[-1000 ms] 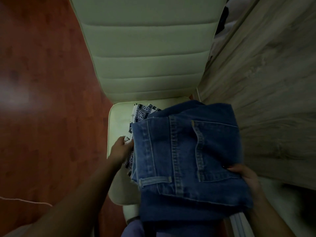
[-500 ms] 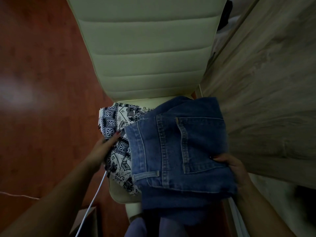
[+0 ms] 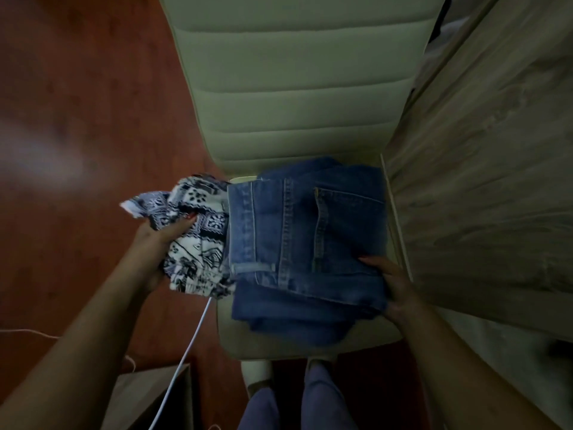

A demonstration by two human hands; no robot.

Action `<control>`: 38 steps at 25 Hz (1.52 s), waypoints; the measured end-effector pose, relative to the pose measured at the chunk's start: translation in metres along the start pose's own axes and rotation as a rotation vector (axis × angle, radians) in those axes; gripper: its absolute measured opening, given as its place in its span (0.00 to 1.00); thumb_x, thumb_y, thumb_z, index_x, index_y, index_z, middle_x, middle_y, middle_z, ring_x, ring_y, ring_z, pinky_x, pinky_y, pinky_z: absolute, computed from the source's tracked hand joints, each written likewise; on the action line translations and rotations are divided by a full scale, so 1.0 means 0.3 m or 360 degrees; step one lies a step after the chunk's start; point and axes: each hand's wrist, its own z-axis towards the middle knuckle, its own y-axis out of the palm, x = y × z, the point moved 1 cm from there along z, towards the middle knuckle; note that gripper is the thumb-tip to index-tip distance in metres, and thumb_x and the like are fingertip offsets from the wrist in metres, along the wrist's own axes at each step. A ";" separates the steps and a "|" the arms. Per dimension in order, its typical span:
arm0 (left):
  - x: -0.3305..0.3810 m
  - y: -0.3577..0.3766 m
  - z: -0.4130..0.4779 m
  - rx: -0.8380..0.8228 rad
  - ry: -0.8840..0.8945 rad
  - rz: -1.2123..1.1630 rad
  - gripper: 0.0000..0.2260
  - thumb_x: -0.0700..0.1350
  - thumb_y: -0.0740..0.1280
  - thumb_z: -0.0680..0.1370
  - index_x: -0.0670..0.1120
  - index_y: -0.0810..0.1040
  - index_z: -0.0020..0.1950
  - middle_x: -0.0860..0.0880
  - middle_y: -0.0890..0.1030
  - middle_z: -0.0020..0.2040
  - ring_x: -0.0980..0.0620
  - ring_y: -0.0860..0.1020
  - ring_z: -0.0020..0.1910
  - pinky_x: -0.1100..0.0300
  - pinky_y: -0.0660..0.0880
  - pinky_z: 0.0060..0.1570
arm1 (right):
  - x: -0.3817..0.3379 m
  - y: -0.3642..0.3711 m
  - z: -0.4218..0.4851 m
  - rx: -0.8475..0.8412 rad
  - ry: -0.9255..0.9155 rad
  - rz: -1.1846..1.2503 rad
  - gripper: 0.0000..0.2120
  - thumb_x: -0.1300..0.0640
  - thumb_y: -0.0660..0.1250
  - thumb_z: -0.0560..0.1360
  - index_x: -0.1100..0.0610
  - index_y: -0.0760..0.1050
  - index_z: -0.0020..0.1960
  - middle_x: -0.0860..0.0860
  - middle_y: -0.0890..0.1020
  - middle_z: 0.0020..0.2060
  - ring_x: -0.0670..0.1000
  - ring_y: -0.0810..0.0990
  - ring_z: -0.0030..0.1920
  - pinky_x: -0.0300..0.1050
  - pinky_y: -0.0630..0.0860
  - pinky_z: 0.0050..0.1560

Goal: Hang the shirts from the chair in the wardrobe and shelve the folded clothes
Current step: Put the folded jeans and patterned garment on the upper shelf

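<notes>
1 denim pile [image 3: 310, 243], 1 patterned garment [image 3: 204, 226], 1 chair [image 3: 294, 88].

Dim light over reddish wood floor [image 3: 77, 88], grey-grained panel [image 3: 496, 150] right

Chair back [image 3: 294, 88] was cut by the frame edge at 12 o'clock; its top was not seen. The seat [image 3: 310, 346] was mostly covered by the folded jeans [image 3: 310, 243], with only a front strip showing at 6 o'clock.

Right hand [image 3: 393, 283], at 4 o'clock: thumb on the denim, fingers hidden beneath. Left hand [image 3: 155, 243], at 9 o'clock: fingers lost in the patterned cloth [image 3: 198, 243]; what garment it was could not be told.

White cable [image 3: 186, 352]: upper end was hidden under that cloth, lower end ran off at 7 o'clock. Wooden panel [image 3: 480, 181] was cut at 3 o'clock, legs [image 3: 325, 398] at 6 o'clock. Floor [image 3: 77, 119] was smeared by glare at 9 o'clock.
</notes>
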 end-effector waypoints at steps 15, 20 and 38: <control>0.014 0.228 -0.059 -0.0591 -0.0132 -0.0009 0.38 0.58 0.77 0.65 0.50 0.68 0.71 0.46 0.76 0.66 0.44 0.73 0.67 0.43 0.68 0.67 | 0.044 0.111 0.039 0.0231 -0.0303 -0.0287 0.23 0.44 0.62 0.75 0.53 0.69 0.67 0.53 0.78 0.61 0.52 0.79 0.56 0.46 0.81 0.43; -0.213 0.208 0.022 -0.0505 -0.0292 0.0330 0.43 0.65 0.74 0.64 0.45 0.64 0.72 0.44 0.69 0.72 0.46 0.70 0.69 0.44 0.64 0.70 | 0.158 -0.016 0.049 0.0426 -0.0243 -0.0576 0.18 0.54 0.68 0.75 0.55 0.74 0.64 0.52 0.81 0.58 0.48 0.81 0.51 0.37 0.80 0.41; -0.116 0.335 -0.062 -0.0603 -0.0157 -0.0002 0.14 0.50 0.64 0.78 0.52 0.71 0.64 0.52 0.80 0.59 0.52 0.78 0.59 0.53 0.70 0.63 | 0.338 0.183 0.010 0.0637 -0.1183 -0.1962 0.32 0.42 0.65 0.70 0.59 0.66 0.68 0.56 0.75 0.63 0.57 0.74 0.63 0.53 0.72 0.64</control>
